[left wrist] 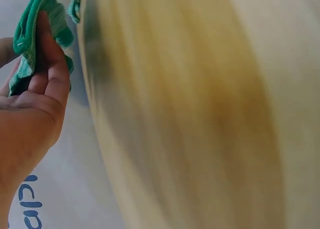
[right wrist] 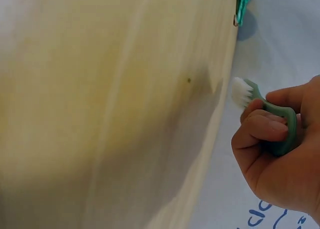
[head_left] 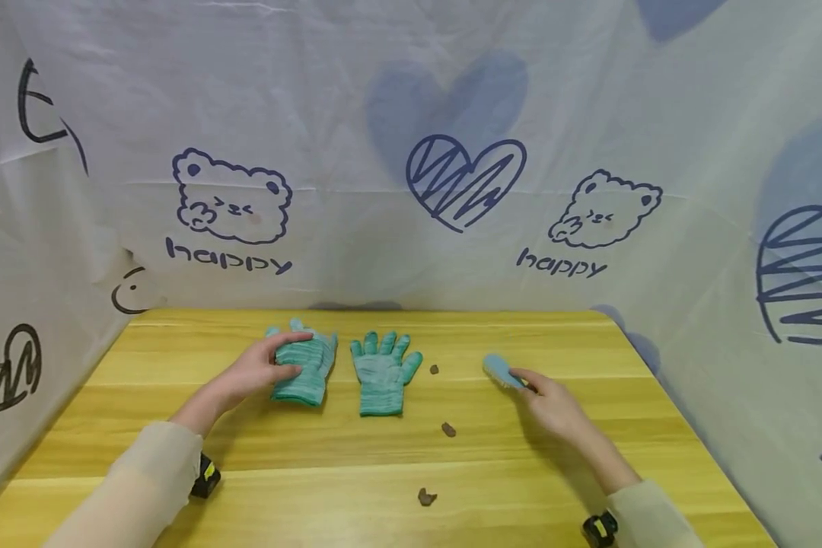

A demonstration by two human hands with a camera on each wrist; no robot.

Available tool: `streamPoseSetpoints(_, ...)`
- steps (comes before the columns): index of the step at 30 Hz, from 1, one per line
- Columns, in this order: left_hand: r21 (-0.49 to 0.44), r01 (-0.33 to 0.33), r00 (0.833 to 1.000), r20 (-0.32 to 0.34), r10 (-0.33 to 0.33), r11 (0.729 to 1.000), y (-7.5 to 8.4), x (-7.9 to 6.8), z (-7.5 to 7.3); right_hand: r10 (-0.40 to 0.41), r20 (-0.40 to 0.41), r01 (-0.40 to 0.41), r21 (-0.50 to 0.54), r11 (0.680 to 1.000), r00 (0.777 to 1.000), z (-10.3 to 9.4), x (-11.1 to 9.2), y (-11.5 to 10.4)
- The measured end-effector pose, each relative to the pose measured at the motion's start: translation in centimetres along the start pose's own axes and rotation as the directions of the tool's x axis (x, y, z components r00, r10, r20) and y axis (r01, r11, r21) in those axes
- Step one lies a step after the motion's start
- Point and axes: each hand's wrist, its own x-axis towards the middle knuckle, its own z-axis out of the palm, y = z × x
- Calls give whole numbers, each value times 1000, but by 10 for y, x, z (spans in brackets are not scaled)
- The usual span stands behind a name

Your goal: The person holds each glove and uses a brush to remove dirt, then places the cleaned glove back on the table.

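Note:
On the left, my left hand (head_left: 256, 369) grips a green-and-white knitted glove (head_left: 303, 384), thumb on one side and fingers on the other. The left wrist view shows the glove's green cuff (left wrist: 31, 19) between thumb and fingers; whether it is fully off the table cannot be told. A second, matching glove (head_left: 381, 377) lies flat in the middle, fingers pointing away. My right hand (head_left: 555, 407) holds a small scrub brush (head_left: 498, 370) above the table. In the right wrist view its white bristles (right wrist: 241, 93) stick out past fingers curled round the green handle (right wrist: 286, 116).
Three small brown bits (head_left: 448, 429) lie scattered on the yellow wood-grain table (head_left: 356, 487) between the flat glove and the brush. A printed white cloth (head_left: 356, 251) hangs behind the table and at both sides. Dark bands with devices (head_left: 205, 478) sit at the wrists.

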Motion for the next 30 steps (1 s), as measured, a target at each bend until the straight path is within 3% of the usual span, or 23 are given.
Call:
streamPoseSetpoints(5, 73, 16, 999, 27, -18, 997, -5, -1, 1, 39, 73, -41, 21, 999, 997, 6, -1, -2)
streamPoseSetpoints(12, 163, 60, 997, 42, -68, 985, -10, -3, 2, -13, 105, 14, -9, 1000, 994, 10, -5, -2)
streamPoseSetpoints(17, 216, 42, 997, 59, -56, 975, -11, -4, 2, -39, 178, 31, 43, 999, 983, 10, -7, 3)
streamPoseSetpoints(23, 305, 17, 997, 63, -38, 952, -11, -8, -1, -77, 211, 63, 72, 995, 974, 11, -9, 5)
streamPoseSetpoints(30, 407, 54, 992, 84, -96, 912, -10, -14, -4, -144, 238, 135, 55, 989, 961, 9, -10, 4)
